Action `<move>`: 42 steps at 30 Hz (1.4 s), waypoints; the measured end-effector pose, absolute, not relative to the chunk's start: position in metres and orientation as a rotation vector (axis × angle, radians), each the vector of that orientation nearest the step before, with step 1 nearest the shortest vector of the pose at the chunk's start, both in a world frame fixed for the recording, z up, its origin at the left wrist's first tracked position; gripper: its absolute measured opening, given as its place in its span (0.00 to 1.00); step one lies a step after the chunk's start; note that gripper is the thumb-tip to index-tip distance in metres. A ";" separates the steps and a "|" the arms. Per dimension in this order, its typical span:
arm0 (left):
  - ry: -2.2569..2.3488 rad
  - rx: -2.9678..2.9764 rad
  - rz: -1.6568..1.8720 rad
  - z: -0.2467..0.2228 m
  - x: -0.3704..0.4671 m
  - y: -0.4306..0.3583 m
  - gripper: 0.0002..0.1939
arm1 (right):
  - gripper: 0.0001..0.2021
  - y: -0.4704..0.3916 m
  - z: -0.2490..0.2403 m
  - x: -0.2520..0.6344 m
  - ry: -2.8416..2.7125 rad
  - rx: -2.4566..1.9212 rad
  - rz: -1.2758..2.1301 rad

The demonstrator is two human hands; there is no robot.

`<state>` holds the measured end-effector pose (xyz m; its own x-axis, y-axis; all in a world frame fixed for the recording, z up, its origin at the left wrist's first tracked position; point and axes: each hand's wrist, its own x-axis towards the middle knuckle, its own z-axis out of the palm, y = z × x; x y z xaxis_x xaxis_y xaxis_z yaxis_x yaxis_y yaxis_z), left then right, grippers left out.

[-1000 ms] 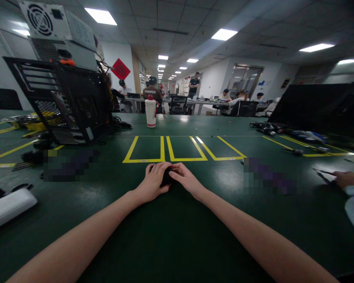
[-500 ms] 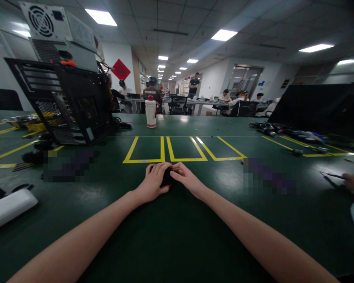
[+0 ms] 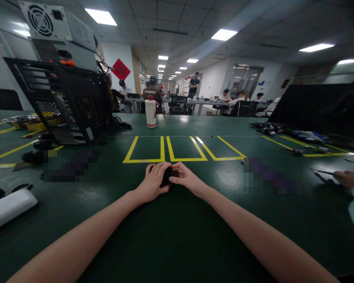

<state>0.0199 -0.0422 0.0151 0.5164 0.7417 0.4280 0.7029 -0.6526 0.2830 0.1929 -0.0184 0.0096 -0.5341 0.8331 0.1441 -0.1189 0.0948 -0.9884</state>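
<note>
Between my two hands is a small black object (image 3: 166, 177), mostly covered by fingers, so its kind does not show. My left hand (image 3: 153, 181) curls round its left side, with the thumb along the near edge. Against its right side press the bent fingers and thumb of my right hand (image 3: 184, 179). Both hands are low over the green table (image 3: 177, 236), close to the near edge of yellow tape outlines (image 3: 188, 159).
A black computer case (image 3: 76, 104) with power supplies (image 3: 59, 27) on top stands left. Beyond the tape is a white cup (image 3: 150, 113). A white bar-shaped object (image 3: 10, 210) lies near left. At right, another person's hand (image 3: 348, 179) holds a thin tool (image 3: 323, 171).
My right thumb has shifted slightly down and left on the black object, and more of it shows. The other person's hand at right has moved left with the tool.
</note>
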 end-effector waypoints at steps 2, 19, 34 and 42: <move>1.276 2.672 0.800 0.016 0.020 -0.043 0.31 | 0.14 -0.019 0.008 0.192 -1.593 -0.742 1.514; 1.263 2.652 0.778 0.020 0.019 -0.045 0.30 | 0.17 -0.020 0.011 0.194 -1.606 -0.754 1.547; 1.276 2.668 0.846 0.011 0.020 -0.039 0.32 | 0.20 -0.018 0.011 0.195 -1.606 -0.708 1.573; 1.279 2.667 0.844 0.010 0.019 -0.039 0.32 | 0.13 -0.017 0.008 0.192 -1.580 -0.822 1.479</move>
